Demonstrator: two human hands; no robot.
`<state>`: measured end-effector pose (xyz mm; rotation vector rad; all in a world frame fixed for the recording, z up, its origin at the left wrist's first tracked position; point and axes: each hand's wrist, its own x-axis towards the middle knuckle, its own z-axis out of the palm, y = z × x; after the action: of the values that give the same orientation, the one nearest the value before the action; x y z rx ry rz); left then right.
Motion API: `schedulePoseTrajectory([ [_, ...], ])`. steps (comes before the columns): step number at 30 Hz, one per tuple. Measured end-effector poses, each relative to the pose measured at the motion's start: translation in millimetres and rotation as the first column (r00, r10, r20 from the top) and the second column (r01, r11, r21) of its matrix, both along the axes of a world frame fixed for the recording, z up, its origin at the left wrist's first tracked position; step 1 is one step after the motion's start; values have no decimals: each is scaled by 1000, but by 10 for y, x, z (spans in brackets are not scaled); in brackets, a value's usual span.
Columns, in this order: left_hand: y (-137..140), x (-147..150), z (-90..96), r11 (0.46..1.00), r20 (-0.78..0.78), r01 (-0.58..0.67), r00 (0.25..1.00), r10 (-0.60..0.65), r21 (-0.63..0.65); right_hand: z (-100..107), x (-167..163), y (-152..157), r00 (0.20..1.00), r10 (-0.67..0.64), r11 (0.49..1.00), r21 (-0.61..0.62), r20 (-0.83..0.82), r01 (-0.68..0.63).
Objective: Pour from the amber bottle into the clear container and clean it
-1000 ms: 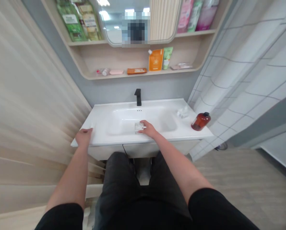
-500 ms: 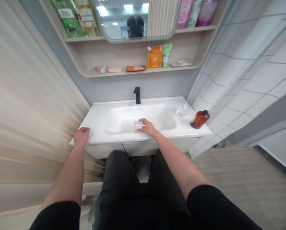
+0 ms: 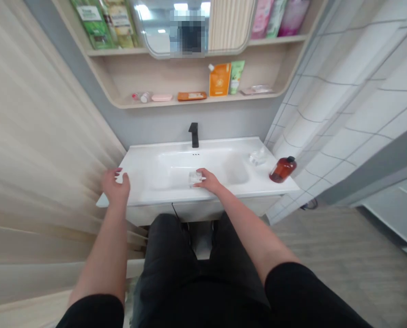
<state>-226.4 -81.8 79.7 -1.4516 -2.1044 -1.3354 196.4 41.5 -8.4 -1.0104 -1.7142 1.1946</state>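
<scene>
My right hand (image 3: pixel 209 179) grips a small clear, boxy container (image 3: pixel 194 178) over the front of the white sink (image 3: pixel 155 175). The fingers wrap its right side, and what it contains is too small to make out. At the left end of the counter, my left hand (image 3: pixel 116 186) is raised with thumb and fingers apart and nothing between them. A black faucet (image 3: pixel 194 135) stands behind the basin, beyond my right hand.
On the counter's right end are a clear crumpled-looking item (image 3: pixel 257 157) and a brown bottle (image 3: pixel 282 170) with a black cap. A shelf (image 3: pixel 128 105) above carries an orange pouch (image 3: pixel 220 80) and a green tube (image 3: pixel 236 77). A pale curtain (image 3: pixel 53 136) hangs at left.
My left hand has lifted slightly from the counter, and its fingers have gone from curled to spread. My right hand keeps hold of the clear container in about the same place.
</scene>
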Motion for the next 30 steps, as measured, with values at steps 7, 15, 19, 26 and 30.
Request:
schedulePoseTrajectory([
  [7, 417, 1586, -287, 603, 266, 754, 656, -706, -260, 111, 21, -81, 995, 61, 998, 0, -81, -61],
  [15, 635, 2066, -467, 543, 386, 816, 574, -722, -200, 97, -2, -94, 972, 169, 986, 41, -163, -165],
  [19, 552, 1966, -441, 658, 448, 731, 656, -607, -181, 52, 48, -49, 959, 167, 985, -5, -228, -173],
  [26, 242, 1284, -311, 945, 350, 258, 920, -177, -200, -15, 50, 26, 986, 42, 999, -20, -162, -46],
  [30, 98, 756, -278, 977, 261, 12, 964, 46, -214, 2, 11, 34, 982, -11, 997, -77, -186, -4],
])
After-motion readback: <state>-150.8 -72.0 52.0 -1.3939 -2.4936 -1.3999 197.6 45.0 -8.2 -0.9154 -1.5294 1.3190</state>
